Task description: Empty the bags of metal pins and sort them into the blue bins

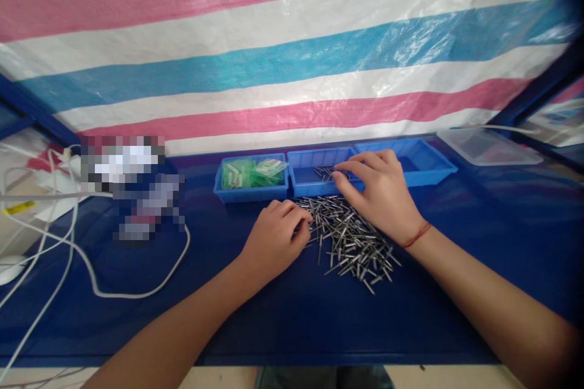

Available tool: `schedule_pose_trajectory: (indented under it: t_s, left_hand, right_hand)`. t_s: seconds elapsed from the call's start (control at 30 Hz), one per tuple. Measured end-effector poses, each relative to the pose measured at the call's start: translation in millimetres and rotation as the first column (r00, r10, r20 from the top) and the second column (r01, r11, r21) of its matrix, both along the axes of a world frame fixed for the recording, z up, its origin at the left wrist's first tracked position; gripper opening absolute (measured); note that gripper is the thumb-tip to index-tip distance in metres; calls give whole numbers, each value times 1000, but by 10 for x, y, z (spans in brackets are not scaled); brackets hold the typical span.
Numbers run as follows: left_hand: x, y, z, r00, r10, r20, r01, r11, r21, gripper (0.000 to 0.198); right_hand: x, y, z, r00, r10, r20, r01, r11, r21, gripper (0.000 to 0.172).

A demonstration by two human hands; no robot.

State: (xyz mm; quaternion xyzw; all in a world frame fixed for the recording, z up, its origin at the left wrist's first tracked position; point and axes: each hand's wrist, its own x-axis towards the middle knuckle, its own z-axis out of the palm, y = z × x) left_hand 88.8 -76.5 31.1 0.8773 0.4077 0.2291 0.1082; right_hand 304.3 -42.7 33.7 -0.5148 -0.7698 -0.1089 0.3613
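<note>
A loose pile of blind rivets [360, 243], silvery with long thin pins, lies spread on the dark blue table. My left hand [278, 234] is curled at the pile's left edge, thumb toward the fingers, closed around some rivets that are mostly hidden. Over the middle blue bin [298, 179] hovers my right hand [383, 197], its fingers apart and thumb tip close to the index fingertip; I see nothing held there. A few rivets [325, 172] lie inside that bin, just below and left of the right fingertips.
A left blue bin [250, 194] holds green-tinted plastic packets [253, 174]. Another blue bin [429, 164] stands at right, beside a translucent lid [493, 147]. White cables [137, 295] loop across the table's left side near a pixelated area. A striped sheet [292, 61] hangs behind.
</note>
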Motion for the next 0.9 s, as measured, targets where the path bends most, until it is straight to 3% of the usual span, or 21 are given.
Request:
schedule_pose_trajectory:
  t_s: [0.5, 0.73, 0.9]
  left_hand:
    - [-19, 72, -56, 956, 59, -288, -41, 997, 68, 31]
    - [-31, 92, 2, 970, 33, -239, -46, 998, -48, 23]
    - [-29, 76, 11, 963, 35, -266, -50, 997, -50, 22]
  right_hand:
    - [-116, -213, 66, 976, 194, -97, -202, 976, -83, 14]
    - [-124, -218, 61, 972, 213, -95, -221, 972, -78, 14]
    - [-137, -232, 60, 972, 218, -92, -226, 970, -87, 14]
